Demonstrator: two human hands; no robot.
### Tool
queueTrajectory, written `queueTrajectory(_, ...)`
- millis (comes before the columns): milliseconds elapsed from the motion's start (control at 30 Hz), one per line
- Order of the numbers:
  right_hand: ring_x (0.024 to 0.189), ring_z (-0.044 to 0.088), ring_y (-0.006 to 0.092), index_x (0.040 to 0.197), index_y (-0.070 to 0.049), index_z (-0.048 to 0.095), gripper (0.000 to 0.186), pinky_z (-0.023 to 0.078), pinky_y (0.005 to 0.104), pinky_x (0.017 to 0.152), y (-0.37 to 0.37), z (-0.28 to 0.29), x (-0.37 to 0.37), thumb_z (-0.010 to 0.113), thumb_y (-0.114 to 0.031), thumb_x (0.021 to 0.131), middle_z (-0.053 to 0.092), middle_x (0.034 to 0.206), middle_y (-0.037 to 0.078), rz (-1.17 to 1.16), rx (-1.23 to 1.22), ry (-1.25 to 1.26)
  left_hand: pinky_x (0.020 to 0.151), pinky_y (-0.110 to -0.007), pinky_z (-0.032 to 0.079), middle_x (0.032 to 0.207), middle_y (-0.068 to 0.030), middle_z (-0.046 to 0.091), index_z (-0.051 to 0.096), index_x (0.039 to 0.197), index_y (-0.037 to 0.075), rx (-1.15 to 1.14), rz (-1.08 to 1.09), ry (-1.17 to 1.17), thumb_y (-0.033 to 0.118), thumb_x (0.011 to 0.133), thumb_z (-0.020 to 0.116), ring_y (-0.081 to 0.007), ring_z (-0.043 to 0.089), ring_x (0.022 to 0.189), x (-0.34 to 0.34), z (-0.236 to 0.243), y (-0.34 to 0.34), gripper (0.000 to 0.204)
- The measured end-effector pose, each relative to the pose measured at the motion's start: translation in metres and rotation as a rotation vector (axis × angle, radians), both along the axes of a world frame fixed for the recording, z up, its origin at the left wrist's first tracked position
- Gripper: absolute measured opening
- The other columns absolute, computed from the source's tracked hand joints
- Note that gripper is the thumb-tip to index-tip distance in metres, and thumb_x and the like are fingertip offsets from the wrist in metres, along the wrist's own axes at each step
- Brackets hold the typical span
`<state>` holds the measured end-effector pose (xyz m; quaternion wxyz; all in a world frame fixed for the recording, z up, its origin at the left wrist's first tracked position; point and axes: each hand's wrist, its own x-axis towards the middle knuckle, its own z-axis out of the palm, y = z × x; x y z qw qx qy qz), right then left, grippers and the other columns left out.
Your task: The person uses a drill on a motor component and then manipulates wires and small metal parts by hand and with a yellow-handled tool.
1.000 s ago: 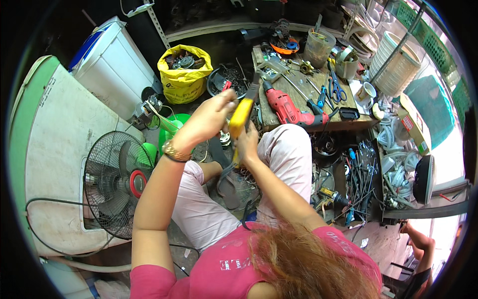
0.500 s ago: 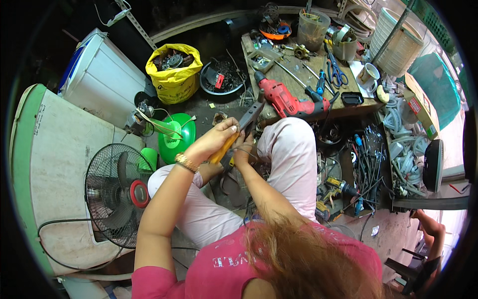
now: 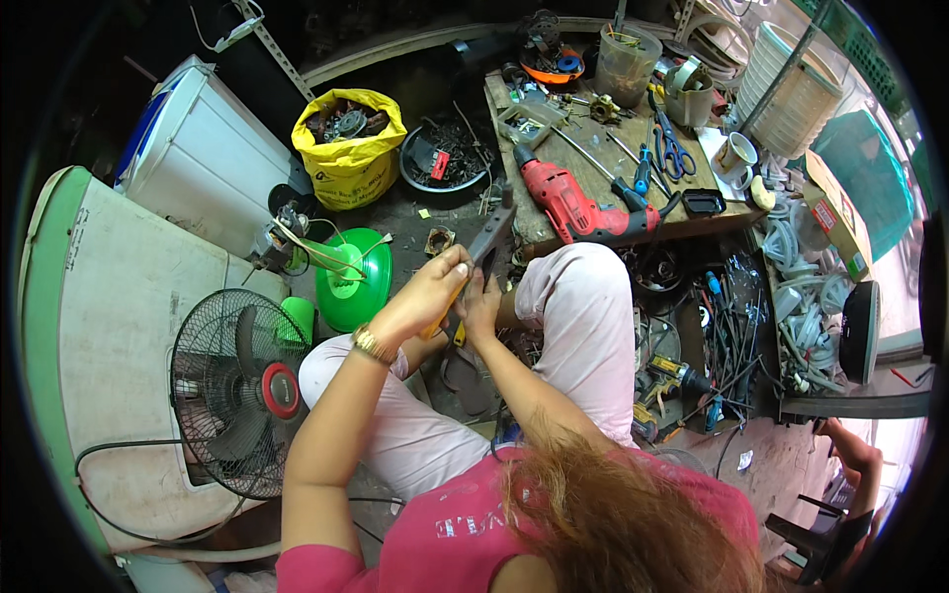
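My left hand (image 3: 435, 294), with a gold watch at its wrist, is wrapped around the yellow handle of a plier-like hand tool (image 3: 488, 235). The tool's long grey metal head points up and away between my knees; its exact kind is unclear. Close against it on the right, my right hand (image 3: 481, 308) has its fingers curled in just below the grey head. What those fingers hold is hidden. Another yellow piece (image 3: 460, 334) shows below my right hand, perhaps the tool's second handle.
A red power drill (image 3: 578, 203) lies on the low wooden table (image 3: 593, 148) among scissors, screwdrivers and a mug. A green-based appliance (image 3: 354, 282) and a black fan (image 3: 237, 390) stand left. Beyond are a yellow bag (image 3: 351, 168) and a basin of scrap (image 3: 445, 188). Cables and tools crowd the right.
Both hands stay together on the tool, which has shifted slightly down and left. The view has tilted a little. Nothing has visibly been let go.
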<state>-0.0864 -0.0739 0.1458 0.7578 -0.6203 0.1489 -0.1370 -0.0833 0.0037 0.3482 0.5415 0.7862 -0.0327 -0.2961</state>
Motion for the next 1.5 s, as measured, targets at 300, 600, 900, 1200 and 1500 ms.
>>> queueTrajectory(300, 0.061, 0.053, 0.0157, 0.101, 0.003, 0.059, 0.050, 0.043, 0.0328, 0.053, -0.022, -0.036, 0.025, 0.051, -0.046, 0.096, 0.059, 0.075, 0.007, -0.147, -0.010, -0.055, 0.055, -0.028, 0.049, 0.084, -0.0078, 0.054, 0.053, 0.103, 0.004, 0.211, -0.100, -0.324, 0.016, 0.099, 0.044, -0.0143, 0.060, 0.068, 0.015, -0.042, -0.034, 0.016)
queueTrajectory(600, 0.066, 0.054, 0.0180, 0.090, 0.002, 0.058, 0.037, 0.044, 0.0352, 0.061, -0.037, -0.037, 0.027, 0.050, -0.033, 0.098, 0.061, 0.076, 0.009, -0.162, 0.054, 0.104, 0.072, -0.041, 0.048, 0.100, -0.0179, 0.055, 0.053, 0.106, 0.007, 0.350, -0.100, -0.566, 0.020, 0.096, 0.045, -0.0361, 0.060, 0.084, 0.003, -0.054, -0.045, 0.017)
queueTrajectory(900, 0.049, 0.048, 0.0077, 0.080, -0.006, 0.059, 0.015, 0.040, 0.0236, 0.046, -0.046, 0.081, -0.004, 0.065, -0.017, 0.088, 0.053, 0.060, -0.001, 0.382, 0.394, -0.169, 0.044, -0.028, 0.045, 0.075, -0.0087, 0.056, 0.048, 0.100, 0.006, -0.169, 0.333, -0.512, 0.015, 0.101, 0.041, -0.0140, 0.057, 0.050, -0.044, -0.015, 0.050, 0.012)
queueTrajectory(1200, 0.057, 0.051, 0.0082, 0.084, -0.005, 0.056, 0.014, 0.043, 0.0251, 0.052, -0.069, 0.109, -0.016, 0.070, -0.010, 0.082, 0.054, 0.068, -0.001, 0.565, 0.432, -0.211, 0.048, -0.025, 0.046, 0.080, -0.0087, 0.062, 0.050, 0.101, 0.005, 0.011, 0.135, -0.872, 0.010, 0.100, 0.042, -0.0122, 0.059, 0.057, -0.074, 0.013, 0.057, 0.010)
queueTrajectory(1500, 0.119, 0.049, 0.0247, 0.149, -0.008, 0.019, 0.121, 0.040, 0.0386, 0.101, -0.097, 0.144, -0.019, 0.081, -0.061, 0.059, 0.049, 0.127, 0.012, 0.976, 0.203, -0.440, 0.060, -0.028, 0.047, 0.084, -0.0127, 0.062, 0.051, 0.097, 0.003, 0.098, 0.056, -0.900, 0.008, 0.097, 0.044, -0.0196, 0.059, 0.064, -0.082, 0.035, 0.046, 0.008)
